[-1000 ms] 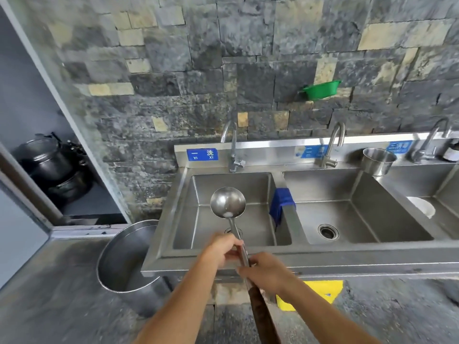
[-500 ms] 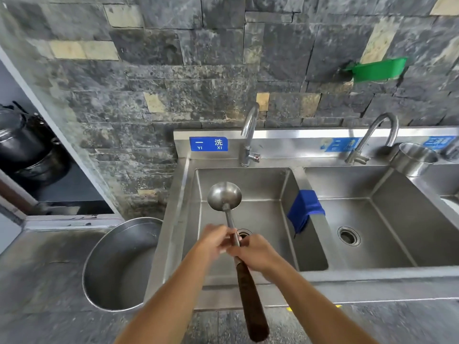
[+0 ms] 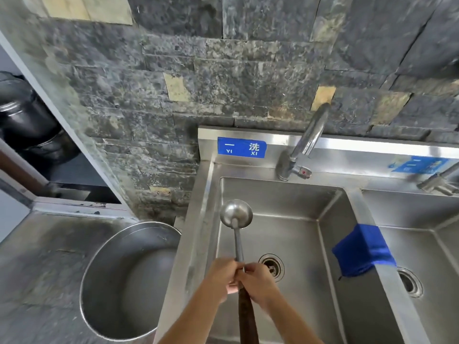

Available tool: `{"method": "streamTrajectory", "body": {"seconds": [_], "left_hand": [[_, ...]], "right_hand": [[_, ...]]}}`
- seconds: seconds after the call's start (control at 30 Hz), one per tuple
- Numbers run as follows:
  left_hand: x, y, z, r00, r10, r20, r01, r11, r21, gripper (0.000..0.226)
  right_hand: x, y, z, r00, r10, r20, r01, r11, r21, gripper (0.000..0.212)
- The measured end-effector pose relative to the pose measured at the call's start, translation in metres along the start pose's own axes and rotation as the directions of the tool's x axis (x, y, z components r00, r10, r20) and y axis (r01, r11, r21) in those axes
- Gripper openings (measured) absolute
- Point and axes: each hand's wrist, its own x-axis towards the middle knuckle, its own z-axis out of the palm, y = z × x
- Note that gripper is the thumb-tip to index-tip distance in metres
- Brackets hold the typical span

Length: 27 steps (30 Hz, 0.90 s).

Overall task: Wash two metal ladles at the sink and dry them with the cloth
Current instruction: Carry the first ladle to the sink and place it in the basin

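Obs., head view. Ladle (image 3: 237, 228) held over the L basin of the sink (image 3: 285, 194), bowl end away from the person, bowl approx. above the basin's far-left part, shaft running back toward the body to a dark handle at bottom of frame. Only one ladle visible; 2nd ladle not in view, location unknown.

Left hand (image 3: 219, 278): fingers curled round the shaft where metal meets handle. Right hand (image 3: 258, 281): fingers also curled on the shaft, just beside and touching the left hand. Both holding; neither hand free.

Tap (image 3: 301, 150) at back of the L basin: no water stream visible, basin floor looks dry-ish, drain (image 3: 272, 265) open. No foam or soap seen on the ladle, though the surface is too small to judge for residue.

Blue cloth (image 3: 363, 249) draped over the divider between L and R basins, well apart from both hands, untouched.

Large steel pot (image 3: 129, 281) stands on the floor just beside the sink's L edge. Blue label (image 3: 242, 147) on the splashback.

Progress (judgement): early. Ladle is positioned at the sink but wash proper apparently not started, since water is off. Remaining: open tap, rinse/scrub ladle no. 1, dry w/ cloth, then repeat for no. 2. Est. most of the task outstanding.

Next needs one hand released to reach the tap.
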Motion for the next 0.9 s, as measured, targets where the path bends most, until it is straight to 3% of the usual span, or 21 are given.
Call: {"method": "streamTrajectory", "body": {"seconds": [0.17,0.37,0.67,0.9], "left_hand": [[0.064,0.002,-0.006,0.999,0.031,-0.034,-0.03,0.999,0.031,0.017],[0.103,-0.008,0.0,0.999,-0.027,-0.046,0.028,1.0,0.014,0.028],[0.146,-0.014,0.005,0.991,-0.08,-0.111,0.084,0.996,0.03,0.024],[0.164,-0.027,0.005,0.973,-0.107,-0.202,0.123,0.99,0.07,0.035]], "right_hand": [[0.077,0.029,0.023,1.0,-0.015,-0.019,0.013,0.994,-0.108,0.031],[0.092,0.029,0.022,0.998,-0.037,-0.041,0.028,0.98,-0.196,0.013],[0.137,0.041,0.023,0.999,0.016,0.041,-0.006,0.972,-0.234,0.016],[0.143,0.053,0.024,0.99,0.032,0.136,0.002,0.969,-0.245,0.006]]}}
